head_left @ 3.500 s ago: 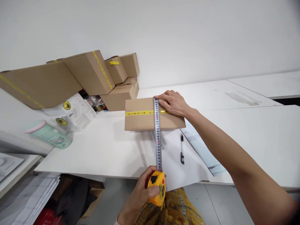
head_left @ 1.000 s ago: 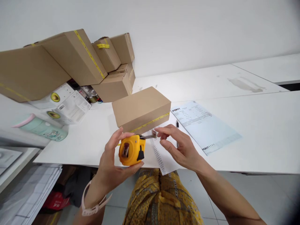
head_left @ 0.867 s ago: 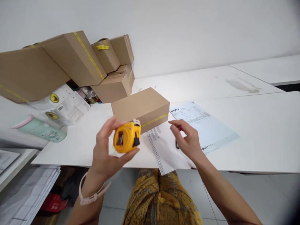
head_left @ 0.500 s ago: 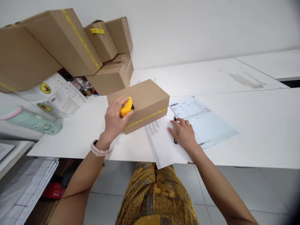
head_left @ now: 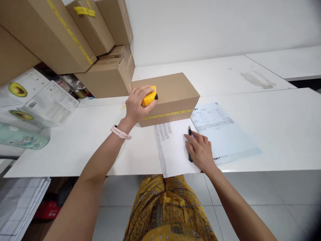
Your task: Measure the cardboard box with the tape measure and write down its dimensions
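A yellow tape measure is gripped in my left hand, which rests against the near left part of a brown cardboard box. Yellow tape runs along the box's front side. My right hand lies on a printed sheet with its fingers apart, the fingertips at a black pen. The pen lies on the sheet, and I see no grip closed round it. Beside that hand is a pale blue printed form, partly under my right hand.
Several cardboard boxes are stacked at the back left against the wall. White cartons with avocado pictures and a mint-green bottle stand at the left. The white table's front edge runs just before my legs.
The cardboard box has shifted away from me and to the right, with my left hand and the tape measure going along. My right hand has moved slightly toward me. The view has also shifted.
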The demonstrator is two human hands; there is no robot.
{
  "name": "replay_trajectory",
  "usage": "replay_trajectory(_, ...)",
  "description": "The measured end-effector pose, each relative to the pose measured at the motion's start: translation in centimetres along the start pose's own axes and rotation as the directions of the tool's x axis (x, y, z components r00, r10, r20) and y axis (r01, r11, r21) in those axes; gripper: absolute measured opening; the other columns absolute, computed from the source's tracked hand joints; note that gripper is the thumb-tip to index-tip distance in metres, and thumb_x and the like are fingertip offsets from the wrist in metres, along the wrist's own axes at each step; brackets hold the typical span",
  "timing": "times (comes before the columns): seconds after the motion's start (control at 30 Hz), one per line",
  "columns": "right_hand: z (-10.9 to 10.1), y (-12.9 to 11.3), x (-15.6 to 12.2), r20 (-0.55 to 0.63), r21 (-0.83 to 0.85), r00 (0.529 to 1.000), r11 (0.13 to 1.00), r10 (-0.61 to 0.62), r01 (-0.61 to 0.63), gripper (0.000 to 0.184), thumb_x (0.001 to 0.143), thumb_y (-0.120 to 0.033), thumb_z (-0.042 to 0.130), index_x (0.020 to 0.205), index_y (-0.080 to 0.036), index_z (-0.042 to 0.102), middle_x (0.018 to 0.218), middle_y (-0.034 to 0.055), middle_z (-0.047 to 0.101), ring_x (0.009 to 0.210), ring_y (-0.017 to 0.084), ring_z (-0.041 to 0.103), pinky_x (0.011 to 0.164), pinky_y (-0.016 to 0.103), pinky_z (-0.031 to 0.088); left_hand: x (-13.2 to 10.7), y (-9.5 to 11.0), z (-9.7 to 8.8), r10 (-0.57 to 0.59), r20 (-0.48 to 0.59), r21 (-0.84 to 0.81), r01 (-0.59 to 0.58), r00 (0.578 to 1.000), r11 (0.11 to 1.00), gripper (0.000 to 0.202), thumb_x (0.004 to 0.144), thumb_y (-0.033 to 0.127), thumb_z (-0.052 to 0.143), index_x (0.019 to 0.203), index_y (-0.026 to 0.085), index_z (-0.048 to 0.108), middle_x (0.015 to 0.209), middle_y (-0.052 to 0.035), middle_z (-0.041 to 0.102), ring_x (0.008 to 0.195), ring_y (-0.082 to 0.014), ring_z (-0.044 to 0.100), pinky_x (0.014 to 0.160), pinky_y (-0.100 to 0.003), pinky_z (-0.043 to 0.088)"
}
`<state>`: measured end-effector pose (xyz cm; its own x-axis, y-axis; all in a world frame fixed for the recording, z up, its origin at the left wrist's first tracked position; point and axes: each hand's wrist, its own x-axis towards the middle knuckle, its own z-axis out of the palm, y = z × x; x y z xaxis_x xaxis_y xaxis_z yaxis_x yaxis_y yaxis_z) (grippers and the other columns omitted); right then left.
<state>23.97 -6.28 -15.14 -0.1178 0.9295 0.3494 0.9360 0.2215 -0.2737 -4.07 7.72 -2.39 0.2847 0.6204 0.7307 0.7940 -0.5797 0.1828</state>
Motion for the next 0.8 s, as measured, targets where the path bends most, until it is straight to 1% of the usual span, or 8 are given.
replay_trajectory(0.27, -0.8, 0.6, -2.3, -0.062, 0.138, 0.997, 0.989, 0.053, -0.044, 0.034, 0.1, -0.028, 0.047, 0.123, -0.021, 0.071, 0.138, 0.0173, 0.062, 0.117, 0.034, 0.056, 0.093, 0.053, 0.051, 2.8, 1.6, 3.0, 0.028, 0.126, -0.077, -0.018, 0.992, 0.997, 0.036, 0.092, 0.037, 0.061, 0.126, 0.024, 0.064, 0.138, -0.0069, 0.065, 0.133, -0.0296, 0.056, 0.116, -0.053, 0.038)
replay_trajectory(0.4, -1.1, 1.0, -2.4, -0.091, 0.258, 0.991, 0.964, 0.097, -0.07, 0.03, 0.096, -0.029, 0.054, 0.119, -0.022, 0.071, 0.131, 0.0133, 0.068, 0.114, 0.031, 0.058, 0.095, 0.051, 0.052, 0.5, 3.9, 2.5, 0.023, 0.096, -0.018, -0.021, 0.995, 1.0, 0.045, 0.09, 0.047, 0.066, 0.131, 0.028, 0.061, 0.153, -0.0069, 0.053, 0.148, -0.0344, 0.04, 0.126, -0.063, 0.017)
replay_trajectory(0.47, -1.4, 1.1, -2.3, -0.093, 0.262, 0.988, 0.961, 0.122, -0.094, 0.028, 0.095, -0.03, 0.055, 0.117, -0.022, 0.071, 0.124, 0.0114, 0.071, 0.108, 0.03, 0.06, 0.091, 0.047, 0.053, -2.0, 5.2, 2.2, 0.119, 0.169, -0.119, -0.099, 0.978, 0.988, 0.042, 0.094, 0.045, 0.061, 0.132, 0.027, 0.06, 0.147, -0.0076, 0.059, 0.144, -0.0317, 0.046, 0.127, -0.061, 0.02)
replay_trajectory(0.5, -1.6, 1.3, -2.1, -0.09, 0.243, 0.987, 0.964, 0.131, -0.106, 0.028, 0.094, -0.03, 0.055, 0.116, -0.022, 0.071, 0.12, 0.0114, 0.073, 0.104, 0.03, 0.061, 0.089, 0.046, 0.054, -3.4, 5.6, 2.2, 0.198, 0.258, -0.211, -0.145, 0.946, 0.967, 0.04, 0.097, 0.043, 0.058, 0.133, 0.026, 0.059, 0.142, -0.0077, 0.063, 0.14, -0.0292, 0.051, 0.126, -0.058, 0.025)
replay_trajectory(0.57, -2.1, 1.6, -1.7, -0.064, 0.175, 0.986, 0.974, 0.156, -0.143, 0.03, 0.094, -0.029, 0.052, 0.115, -0.02, 0.071, 0.109, 0.0125, 0.073, 0.094, 0.028, 0.063, 0.081, 0.042, 0.053, -5.8, 5.9, 2.3, 0.334, 0.468, -0.373, -0.159, 0.818, 0.914, 0.048, 0.096, 0.045, 0.059, 0.139, 0.023, 0.055, 0.141, -0.0098, 0.064, 0.14, -0.0274, 0.052, 0.124, -0.052, 0.032)
replay_trajectory(0.7, -3.5, 2.6, -0.8, 0.074, 0.096, 0.974, 0.97, 0.215, -0.222, 0.042, 0.089, -0.021, 0.047, 0.126, -0.018, 0.066, 0.094, 0.0108, 0.07, 0.073, 0.024, 0.063, 0.065, 0.036, 0.05, -8.6, 4.7, 3.4, 0.291, 0.787, -0.353, 0.011, 0.544, 0.936, 0.107, 0.08, 0.067, 0.073, 0.16, 0.015, 0.026, 0.168, -0.0204, 0.028, 0.158, -0.034, 0.021, 0.129, -0.052, 0.019)
replay_trajectory(0.73, -3.9, 2.7, -0.7, 0.123, 0.137, 0.969, 0.964, 0.213, -0.229, 0.045, 0.088, -0.021, 0.048, 0.131, -0.019, 0.063, 0.093, 0.0093, 0.07, 0.069, 0.022, 0.063, 0.063, 0.034, 0.049, -8.9, 4.3, 3.7, 0.265, 0.82, -0.328, 0.036, 0.507, 0.944, 0.116, 0.077, 0.071, 0.073, 0.162, 0.013, 0.019, 0.17, -0.0213, 0.02, 0.159, -0.0345, 0.015, 0.13, -0.052, 0.013)
replay_trajectory(0.8, -4.5, 2.8, -0.6, 0.207, 0.244, 0.962, 0.943, 0.176, -0.225, 0.048, 0.088, -0.023, 0.051, 0.134, -0.021, 0.061, 0.092, 0.0066, 0.07, 0.063, 0.018, 0.06, 0.061, 0.032, 0.049, -9.3, 3.8, 4.3, 0.244, 0.838, -0.309, 0.056, 0.489, 0.95, 0.124, 0.077, 0.075, 0.07, 0.164, 0.013, 0.008, 0.171, -0.0214, 0.013, 0.16, -0.0339, 0.009, 0.13, -0.052, 0.005)
